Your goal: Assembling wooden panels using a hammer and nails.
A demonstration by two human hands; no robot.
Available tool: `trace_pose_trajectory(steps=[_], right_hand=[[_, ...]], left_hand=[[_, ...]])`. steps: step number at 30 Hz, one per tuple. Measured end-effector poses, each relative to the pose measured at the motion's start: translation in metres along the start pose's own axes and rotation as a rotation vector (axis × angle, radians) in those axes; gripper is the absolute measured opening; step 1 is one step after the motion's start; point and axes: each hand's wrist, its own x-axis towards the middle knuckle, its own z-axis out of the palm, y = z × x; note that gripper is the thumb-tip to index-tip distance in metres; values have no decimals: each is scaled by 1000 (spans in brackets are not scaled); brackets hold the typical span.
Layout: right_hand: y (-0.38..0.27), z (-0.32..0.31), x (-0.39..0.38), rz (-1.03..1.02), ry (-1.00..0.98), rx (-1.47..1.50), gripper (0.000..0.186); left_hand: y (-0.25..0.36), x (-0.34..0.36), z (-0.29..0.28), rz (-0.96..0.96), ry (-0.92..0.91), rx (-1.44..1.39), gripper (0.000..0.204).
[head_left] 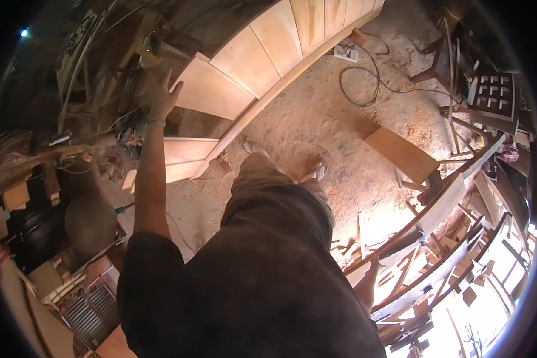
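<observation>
In the head view, the left hand (162, 98) is raised at the left end of a long panel of pale wooden boards (250, 59), its thumb and fingers spread apart; whether they touch the wood is unclear. The panel stretches from left of the person's feet toward the far side, with a rail (292, 73) along its right edge and a gap between two boards near the hand. The right hand (367, 285) is low on the right, partly hidden by the dark shirt (268, 286), beside long boards (438, 206); I cannot tell how its fingers stand. On the dusty floor (292, 131), a wooden plank (403, 154) lies right of the feet, and a cable (378, 82) curls farther off.
</observation>
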Motion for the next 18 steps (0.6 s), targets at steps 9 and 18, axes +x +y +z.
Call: trace_pose_trajectory(steps=[9, 18], right_hand=[[6, 4, 46, -36, -24, 79, 54], [-34, 0, 64, 91, -153, 397, 43]], left_hand=[[48, -14, -50, 119, -114, 198, 72], [29, -23, -69, -4, -208, 268, 84]])
